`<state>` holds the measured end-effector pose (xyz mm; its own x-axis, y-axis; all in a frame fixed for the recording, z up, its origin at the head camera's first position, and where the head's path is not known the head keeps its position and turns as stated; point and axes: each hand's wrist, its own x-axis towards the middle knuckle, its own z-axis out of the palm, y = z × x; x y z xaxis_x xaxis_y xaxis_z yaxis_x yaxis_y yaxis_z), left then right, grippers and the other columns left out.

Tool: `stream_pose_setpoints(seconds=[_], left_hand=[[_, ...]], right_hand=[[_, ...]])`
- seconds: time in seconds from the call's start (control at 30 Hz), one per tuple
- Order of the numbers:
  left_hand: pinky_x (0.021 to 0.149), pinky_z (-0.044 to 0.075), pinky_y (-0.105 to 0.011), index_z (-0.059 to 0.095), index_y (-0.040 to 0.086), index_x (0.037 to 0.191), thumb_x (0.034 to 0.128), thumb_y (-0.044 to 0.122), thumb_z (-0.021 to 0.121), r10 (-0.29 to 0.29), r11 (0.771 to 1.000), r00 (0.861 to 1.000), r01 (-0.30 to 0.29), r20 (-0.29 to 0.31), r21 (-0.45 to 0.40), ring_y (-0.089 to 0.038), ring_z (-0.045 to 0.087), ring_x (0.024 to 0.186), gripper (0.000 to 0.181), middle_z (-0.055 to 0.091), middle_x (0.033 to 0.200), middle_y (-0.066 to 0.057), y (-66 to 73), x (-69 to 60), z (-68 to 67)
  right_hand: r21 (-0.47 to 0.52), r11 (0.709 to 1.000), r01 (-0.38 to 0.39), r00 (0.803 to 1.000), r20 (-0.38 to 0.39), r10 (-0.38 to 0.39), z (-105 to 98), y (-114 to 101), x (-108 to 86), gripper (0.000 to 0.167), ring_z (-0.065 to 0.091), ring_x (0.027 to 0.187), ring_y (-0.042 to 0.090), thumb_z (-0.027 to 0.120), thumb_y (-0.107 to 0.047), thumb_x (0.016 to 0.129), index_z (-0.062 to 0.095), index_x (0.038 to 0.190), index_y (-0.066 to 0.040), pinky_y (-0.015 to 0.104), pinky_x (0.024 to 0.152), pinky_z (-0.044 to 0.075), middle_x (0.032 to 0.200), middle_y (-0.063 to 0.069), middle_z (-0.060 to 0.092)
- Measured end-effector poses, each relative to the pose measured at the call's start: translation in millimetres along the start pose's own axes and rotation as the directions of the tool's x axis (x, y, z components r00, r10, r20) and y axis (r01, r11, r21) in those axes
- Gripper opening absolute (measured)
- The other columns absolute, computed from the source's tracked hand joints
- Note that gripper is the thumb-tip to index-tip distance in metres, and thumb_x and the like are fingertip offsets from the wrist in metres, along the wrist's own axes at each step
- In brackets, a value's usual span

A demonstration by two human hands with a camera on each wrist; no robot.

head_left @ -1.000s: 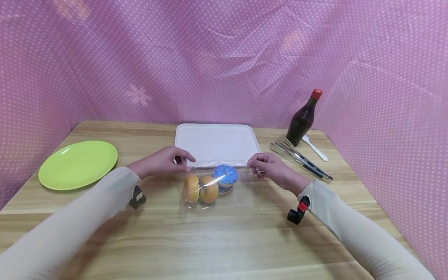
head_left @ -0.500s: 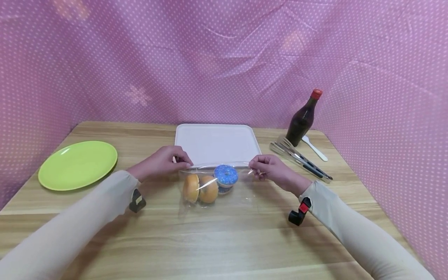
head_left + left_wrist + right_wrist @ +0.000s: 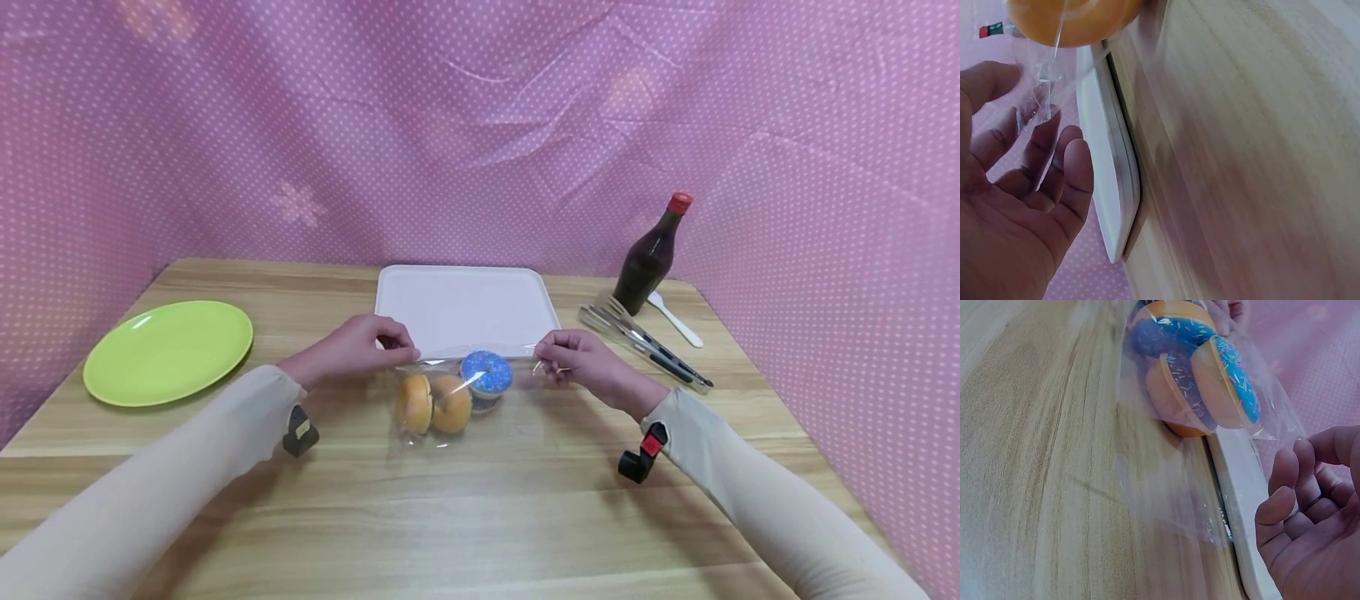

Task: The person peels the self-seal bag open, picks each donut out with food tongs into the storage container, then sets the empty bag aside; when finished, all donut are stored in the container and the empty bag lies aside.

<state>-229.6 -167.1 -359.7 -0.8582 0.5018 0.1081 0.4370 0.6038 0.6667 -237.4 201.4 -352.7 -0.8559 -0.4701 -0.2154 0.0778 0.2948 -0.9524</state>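
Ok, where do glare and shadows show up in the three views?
Head: bright glare streaks on the clear bag, a highlight on the green plate, soft shadows on the table below both sleeves. Left wrist: dim, with a broad shadow across the table. Right wrist: also dim, small glints on the clear bag.

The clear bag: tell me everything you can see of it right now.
The bag is clear, thin and shiny, apparently plastic, with creases and glare. Inside, several doughnuts, golden-sided and some blue-iced with sprinkles, bunch toward its left, leaving the right end bare. The left hand and right hand pinch its upper edge near either end, by the near rim of the white tray. Whether it is sealed, or touches the table, I can't tell.
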Motion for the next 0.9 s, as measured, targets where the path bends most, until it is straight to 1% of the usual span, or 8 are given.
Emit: stream_pose_setpoints(seconds=[0.13,0.3,0.43,0.53,0.6,0.67,0.8,0.9], left_hand=[[0.086,0.050,-0.031,0.075,0.014,0.086,0.0941,0.022,0.078,-0.019,1.000,1.000,0.020,0.013,-0.014,-0.014,0.060,0.088,0.012,0.072,0.087,0.001,2.3,1.0,1.4],[0.084,0.051,-0.030,0.073,0.011,0.089,0.0941,0.014,0.077,0.018,1.000,1.000,-0.018,0.003,-0.018,-0.015,0.061,0.088,0.007,0.070,0.087,-0.002,4.0,2.4,3.4],[0.088,0.047,-0.035,0.073,0.012,0.087,0.0934,0.010,0.076,0.062,0.998,0.998,-0.062,-0.031,0.014,-0.020,0.058,0.093,0.007,0.065,0.090,-0.006,5.4,1.6,3.9],[0.089,0.042,-0.036,0.072,0.014,0.085,0.0932,0.010,0.075,0.058,0.998,0.995,-0.055,-0.075,0.040,-0.025,0.053,0.102,0.009,0.062,0.099,-0.008,7.4,-0.1,4.2],[0.087,0.042,-0.035,0.071,0.013,0.085,0.0939,0.011,0.075,0.075,0.996,0.992,-0.069,-0.103,0.054,-0.028,0.051,0.106,0.010,0.063,0.105,-0.011,9.1,-0.8,4.3],[0.088,0.046,-0.037,0.069,0.012,0.088,0.0961,0.011,0.072,0.081,0.995,0.990,-0.074,-0.117,0.063,-0.030,0.054,0.110,0.009,0.065,0.109,-0.011,9.9,-1.0,4.1],[0.082,0.052,-0.033,0.066,0.010,0.092,0.1008,0.010,0.067,0.089,0.996,0.991,-0.086,-0.098,0.039,-0.023,0.061,0.097,0.009,0.070,0.099,-0.007,10.6,1.1,2.5],[0.077,0.051,-0.027,0.065,0.009,0.092,0.1018,0.008,0.065,0.062,0.998,0.994,-0.062,-0.092,-0.002,-0.017,0.060,0.090,0.010,0.068,0.092,-0.007,11.7,2.0,1.7]], right_hand=[[0.012,1.000,0.002,1.000,-0.002,-0.002,1,-1,-0.2,0.019,0.057,0.072,0.009,0.052,-0.013,0.109,0.061,0.101,0.002,0.022,0.063,0.046,0.081,-0.002,0.063],[0.020,1.000,0.010,1.000,0.002,-0.010,1,-1,0.8,0.018,0.056,0.073,0.009,0.051,-0.013,0.109,0.062,0.098,-0.003,0.022,0.063,0.046,0.080,-0.004,0.062],[0.021,1.000,0.015,1.000,0.001,-0.015,0,-2,0.4,0.019,0.056,0.072,0.010,0.051,-0.012,0.109,0.062,0.096,-0.006,0.022,0.064,0.046,0.079,-0.005,0.061],[0.021,1.000,0.021,1.000,-0.002,-0.021,0,-4,-0.5,0.021,0.056,0.071,0.009,0.050,-0.012,0.109,0.063,0.093,-0.010,0.022,0.064,0.046,0.078,-0.005,0.060],[0.021,0.999,0.024,1.000,-0.002,-0.024,0,-5,-1.6,0.023,0.056,0.070,0.009,0.050,-0.012,0.109,0.064,0.091,-0.013,0.022,0.064,0.046,0.078,-0.005,0.060],[0.025,0.999,0.028,1.000,0.000,-0.028,0,-6,-2.3,0.024,0.056,0.070,0.009,0.049,-0.012,0.109,0.065,0.091,-0.015,0.022,0.064,0.046,0.078,-0.005,0.060],[0.036,0.999,0.029,1.000,0.001,-0.029,0,-7,-3.3,0.022,0.056,0.070,0.009,0.049,-0.012,0.109,0.064,0.093,-0.011,0.022,0.064,0.046,0.079,-0.004,0.060],[0.037,0.999,0.034,0.999,-0.003,-0.034,0,-7,-3.6,0.022,0.055,0.070,0.009,0.048,-0.012,0.109,0.064,0.093,-0.011,0.022,0.064,0.046,0.079,-0.004,0.059]])
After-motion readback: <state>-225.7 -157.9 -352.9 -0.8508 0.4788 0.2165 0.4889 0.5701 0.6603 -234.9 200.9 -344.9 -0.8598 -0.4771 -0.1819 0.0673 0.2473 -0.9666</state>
